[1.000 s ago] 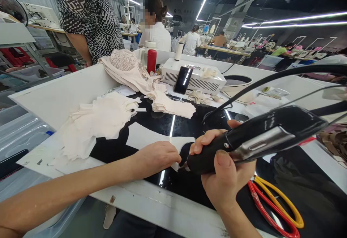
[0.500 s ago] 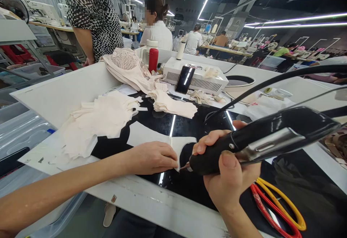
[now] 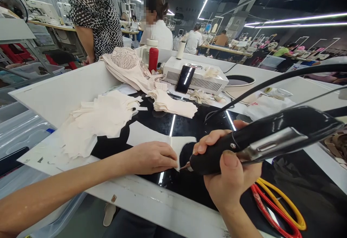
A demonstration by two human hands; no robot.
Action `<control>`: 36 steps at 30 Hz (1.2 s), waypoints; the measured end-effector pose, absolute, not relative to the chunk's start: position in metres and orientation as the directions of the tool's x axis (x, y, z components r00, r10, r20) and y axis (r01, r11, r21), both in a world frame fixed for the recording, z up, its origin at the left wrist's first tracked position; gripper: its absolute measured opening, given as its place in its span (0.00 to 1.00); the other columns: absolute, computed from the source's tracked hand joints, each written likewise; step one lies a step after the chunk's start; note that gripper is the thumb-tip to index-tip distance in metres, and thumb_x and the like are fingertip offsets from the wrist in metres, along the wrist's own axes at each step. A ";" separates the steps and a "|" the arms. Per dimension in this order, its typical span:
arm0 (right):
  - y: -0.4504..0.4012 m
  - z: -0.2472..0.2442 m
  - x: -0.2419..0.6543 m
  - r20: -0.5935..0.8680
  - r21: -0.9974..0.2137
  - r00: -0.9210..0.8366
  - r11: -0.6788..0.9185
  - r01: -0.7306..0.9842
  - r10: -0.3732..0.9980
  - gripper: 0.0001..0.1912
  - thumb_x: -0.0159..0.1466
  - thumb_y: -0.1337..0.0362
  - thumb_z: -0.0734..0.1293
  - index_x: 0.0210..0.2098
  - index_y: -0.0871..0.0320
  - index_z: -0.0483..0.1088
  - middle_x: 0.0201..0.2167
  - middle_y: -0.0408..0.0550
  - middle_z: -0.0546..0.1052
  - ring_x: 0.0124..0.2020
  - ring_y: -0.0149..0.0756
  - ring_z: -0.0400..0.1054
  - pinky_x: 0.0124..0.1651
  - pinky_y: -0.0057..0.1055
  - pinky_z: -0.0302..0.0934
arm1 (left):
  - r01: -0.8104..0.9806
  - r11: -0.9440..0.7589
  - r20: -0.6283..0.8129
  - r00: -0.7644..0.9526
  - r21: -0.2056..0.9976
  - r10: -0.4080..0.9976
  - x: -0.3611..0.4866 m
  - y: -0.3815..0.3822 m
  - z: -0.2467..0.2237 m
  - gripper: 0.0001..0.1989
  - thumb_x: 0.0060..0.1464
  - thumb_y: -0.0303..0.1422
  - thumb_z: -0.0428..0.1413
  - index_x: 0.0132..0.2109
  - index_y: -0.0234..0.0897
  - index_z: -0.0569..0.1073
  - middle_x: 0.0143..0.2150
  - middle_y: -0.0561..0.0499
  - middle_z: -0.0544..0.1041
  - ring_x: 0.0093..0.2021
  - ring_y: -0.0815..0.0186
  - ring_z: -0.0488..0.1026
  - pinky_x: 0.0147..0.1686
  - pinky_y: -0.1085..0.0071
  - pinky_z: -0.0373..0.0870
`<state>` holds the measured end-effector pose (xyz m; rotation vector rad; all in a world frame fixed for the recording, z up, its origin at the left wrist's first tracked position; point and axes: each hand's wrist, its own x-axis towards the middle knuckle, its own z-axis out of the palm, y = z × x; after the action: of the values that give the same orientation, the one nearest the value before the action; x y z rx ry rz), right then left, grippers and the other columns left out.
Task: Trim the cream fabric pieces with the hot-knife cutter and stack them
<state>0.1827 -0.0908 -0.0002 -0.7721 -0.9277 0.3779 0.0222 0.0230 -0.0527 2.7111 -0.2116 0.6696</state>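
My right hand (image 3: 227,173) is wrapped round a black handheld tool (image 3: 260,137) with a metal lever along its side and a thick cable at its back. The tool's copper-coloured tip (image 3: 185,166) meets the lower edge of a cream fabric piece (image 3: 148,133), or stops just beside it; I cannot tell which. That piece lies flat on the glossy black work surface (image 3: 187,191), its right side cut in a curve. My left hand (image 3: 151,157) lies on the piece, fingers extended together, their tips close to the tool tip. The hand covers part of the fabric.
Cream fabric pieces lie in a loose heap (image 3: 100,119) and a neat stack (image 3: 173,104). Behind them are beige lace bras (image 3: 124,64), a red bottle (image 3: 153,60), a phone (image 3: 185,79) and a white vented box (image 3: 200,81). Red and yellow loops (image 3: 284,202) lie at right. Other people are beyond.
The tool's rear end has shifted very slightly right. Both hands and the fabric piece stay almost in place. A standing person in the background has moved a little.
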 end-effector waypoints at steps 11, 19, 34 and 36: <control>-0.092 0.000 0.182 0.565 -0.742 0.568 0.670 0.031 0.599 0.26 0.63 0.56 0.76 0.57 0.50 0.66 0.32 0.39 0.76 0.25 0.32 0.69 0.27 0.33 0.70 | -0.222 -0.936 0.486 0.871 0.272 -0.065 0.022 0.022 -0.052 0.10 0.73 0.28 0.53 0.50 0.34 0.80 0.50 0.43 0.83 0.48 0.62 0.79 0.53 0.66 0.76; -0.086 0.008 0.182 0.552 -0.733 0.622 0.679 0.045 0.555 0.26 0.61 0.55 0.77 0.55 0.50 0.68 0.29 0.37 0.75 0.24 0.32 0.67 0.25 0.32 0.68 | -0.203 -0.939 0.456 0.888 0.277 -0.058 0.022 0.023 -0.056 0.10 0.74 0.29 0.53 0.51 0.35 0.80 0.51 0.43 0.83 0.49 0.61 0.79 0.55 0.65 0.76; -0.087 0.003 0.182 0.578 -0.741 0.573 0.668 0.072 0.580 0.24 0.65 0.59 0.74 0.57 0.50 0.66 0.32 0.39 0.76 0.25 0.32 0.70 0.28 0.34 0.71 | -0.226 -0.932 0.483 0.873 0.283 -0.065 0.023 0.023 -0.056 0.10 0.73 0.28 0.54 0.52 0.34 0.80 0.50 0.43 0.83 0.49 0.61 0.79 0.54 0.66 0.76; -0.087 0.004 0.181 0.581 -0.743 0.577 0.664 0.088 0.574 0.24 0.65 0.60 0.74 0.58 0.51 0.66 0.31 0.39 0.77 0.25 0.32 0.70 0.27 0.33 0.70 | -0.228 -0.932 0.487 0.871 0.282 -0.067 0.023 0.023 -0.056 0.10 0.73 0.27 0.54 0.52 0.34 0.80 0.50 0.43 0.83 0.49 0.61 0.79 0.54 0.66 0.76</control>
<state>0.1815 -0.0868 0.0040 -0.8170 -0.9314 0.3247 0.0230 0.0229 -0.0558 2.7106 -0.2203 0.6879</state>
